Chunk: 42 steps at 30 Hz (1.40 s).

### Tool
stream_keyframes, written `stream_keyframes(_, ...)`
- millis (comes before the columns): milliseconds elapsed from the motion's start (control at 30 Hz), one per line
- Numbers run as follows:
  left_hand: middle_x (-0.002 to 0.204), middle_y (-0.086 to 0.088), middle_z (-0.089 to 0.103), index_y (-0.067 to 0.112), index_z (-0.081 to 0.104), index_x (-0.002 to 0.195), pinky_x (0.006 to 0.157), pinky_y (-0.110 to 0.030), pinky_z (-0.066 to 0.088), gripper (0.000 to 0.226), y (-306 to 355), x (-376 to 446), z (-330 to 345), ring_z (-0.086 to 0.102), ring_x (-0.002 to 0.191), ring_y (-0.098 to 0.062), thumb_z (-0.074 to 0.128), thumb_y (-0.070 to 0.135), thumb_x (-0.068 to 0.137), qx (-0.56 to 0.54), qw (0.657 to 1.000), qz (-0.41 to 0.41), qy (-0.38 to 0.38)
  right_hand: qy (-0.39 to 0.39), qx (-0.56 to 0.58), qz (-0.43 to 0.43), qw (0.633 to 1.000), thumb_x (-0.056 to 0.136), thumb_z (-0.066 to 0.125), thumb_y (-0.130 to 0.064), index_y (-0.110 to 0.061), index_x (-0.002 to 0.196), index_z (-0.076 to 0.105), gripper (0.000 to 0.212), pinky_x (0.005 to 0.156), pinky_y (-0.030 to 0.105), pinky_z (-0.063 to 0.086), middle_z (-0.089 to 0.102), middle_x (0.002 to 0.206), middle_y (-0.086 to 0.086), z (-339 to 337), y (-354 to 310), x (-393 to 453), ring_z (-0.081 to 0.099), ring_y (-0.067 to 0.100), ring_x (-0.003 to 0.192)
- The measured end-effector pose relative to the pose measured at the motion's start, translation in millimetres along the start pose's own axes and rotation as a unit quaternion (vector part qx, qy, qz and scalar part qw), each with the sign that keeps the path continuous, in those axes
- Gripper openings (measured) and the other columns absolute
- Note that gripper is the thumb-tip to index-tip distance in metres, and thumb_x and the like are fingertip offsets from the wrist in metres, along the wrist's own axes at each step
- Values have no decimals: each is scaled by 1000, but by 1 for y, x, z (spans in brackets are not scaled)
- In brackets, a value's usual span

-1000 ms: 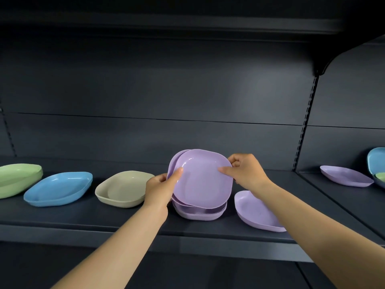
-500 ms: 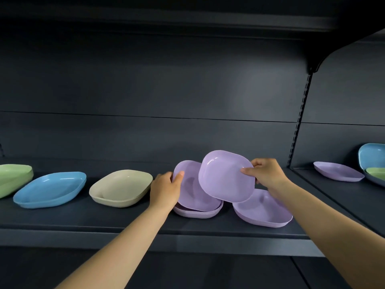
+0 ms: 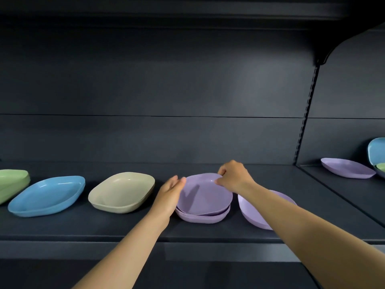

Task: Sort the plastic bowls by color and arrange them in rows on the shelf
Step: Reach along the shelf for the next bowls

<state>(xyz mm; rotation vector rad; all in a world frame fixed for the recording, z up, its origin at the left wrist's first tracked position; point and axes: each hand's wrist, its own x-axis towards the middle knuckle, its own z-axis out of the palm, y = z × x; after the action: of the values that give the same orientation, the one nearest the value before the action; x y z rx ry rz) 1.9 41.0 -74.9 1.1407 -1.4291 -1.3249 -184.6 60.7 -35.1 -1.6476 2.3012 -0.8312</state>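
Your right hand (image 3: 234, 177) pinches the far rim of the top lilac rounded-square plastic bowl (image 3: 205, 193), which sits slightly tilted on the stack of lilac plastic bowls (image 3: 203, 215) at mid-shelf. Your left hand (image 3: 169, 193) rests against the stack's left edge, fingers loosely extended. Items on the dark metal shelf (image 3: 125, 228), left to right: green plastic bowls (image 3: 12, 182), blue plastic bowl (image 3: 48, 195), beige plastic bowl (image 3: 123, 191), the stack, single lilac plastic bowl (image 3: 253, 213) just beside it.
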Motion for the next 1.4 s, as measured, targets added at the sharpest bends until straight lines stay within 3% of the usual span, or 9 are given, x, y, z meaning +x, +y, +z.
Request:
stream_keyframes(267, 147, 9, 40, 20, 39, 143, 101, -21, 29, 52, -6, 2, -2, 38, 133, -9, 55, 24, 94, 29, 999, 26, -27, 3, -40, -10, 999, 74, 75, -43, -20, 110, 66, 44, 80, 23, 41, 59, 96, -6, -42, 39, -22, 56, 12, 92)
stream_keyframes(467, 147, 13, 39, 28, 42, 141, 106, -26, 31, 49, -1, -2, 4, 39, 133, -7, 55, 30, 94, 80, 992, 99, 12, -6, 12, 99, 995, 72, 80, -24, -13, 123, 56, 57, 83, 24, 39, 58, 111, 3, -79, 117, -55, 54, 14, 96)
stream_keyframes(600, 148, 15, 34, 30, 40, 141, 104, -22, 26, 49, 2, -7, 14, 31, 137, -7, 53, 33, 94, 136, 985, 109, -7, -14, 91, 129, 987, 77, 72, -4, -12, 84, 68, 12, 64, 24, 43, 69, 87, 9, -71, 135, -64, 61, 22, 79)
stream_keyframes(767, 143, 13, 43, 26, 46, 138, 101, -22, 28, 46, 3, -6, 9, 40, 130, -5, 53, 37, 94, 25, 999, 33, -16, 81, 219, 107, 966, 79, 65, 6, -12, 76, 69, 19, 64, 29, 45, 69, 82, 10, -78, 114, -53, 59, 21, 73)
stream_keyframes(900, 140, 12, 46, 26, 50, 134, 103, -23, 28, 43, 6, -6, 8, 40, 130, -8, 48, 43, 95, -1, 1000, 11, -15, 62, 277, 70, 956, 77, 64, 8, -9, 80, 71, 19, 67, 27, 47, 69, 81, 9, -62, 68, -41, 59, 20, 72)
stream_keyframes(1033, 142, 11, 46, 25, 49, 137, 113, -35, 29, 53, 7, -6, 5, 43, 129, -10, 45, 54, 92, -14, 1000, -5, -20, 32, 224, 57, 972, 73, 57, 8, -10, 72, 70, 22, 60, 24, 42, 63, 70, 5, -26, 30, -23, 52, 17, 66)
stream_keyframes(1133, 138, 12, 50, 24, 51, 135, 109, -31, 33, 49, 8, -5, 2, 48, 123, -9, 46, 50, 93, -26, 999, -14, -16, 21, 203, 69, 976, 71, 50, 6, 1, 84, 70, 25, 62, 25, 38, 60, 73, 12, -1, 16, -14, 44, 16, 70)
stream_keyframes(1233, 137, 14, 49, 24, 50, 135, 106, -25, 31, 44, 6, -3, 2, 45, 125, -6, 49, 42, 95, -23, 999, -5, -22, -11, 254, 70, 965, 80, 55, 2, -8, 111, 68, 35, 81, 23, 44, 67, 107, 6, 16, 9, -23, 59, 18, 99)
stream_keyframes(1400, 141, 12, 46, 23, 47, 137, 97, -21, 29, 44, 0, 2, 1, 42, 119, -5, 54, 16, 94, 11, 998, 8, -55, -12, 337, 30, 941, 77, 49, 11, -18, 94, 70, 40, 79, 28, 49, 71, 97, 0, 32, 23, -39, 63, 23, 96)
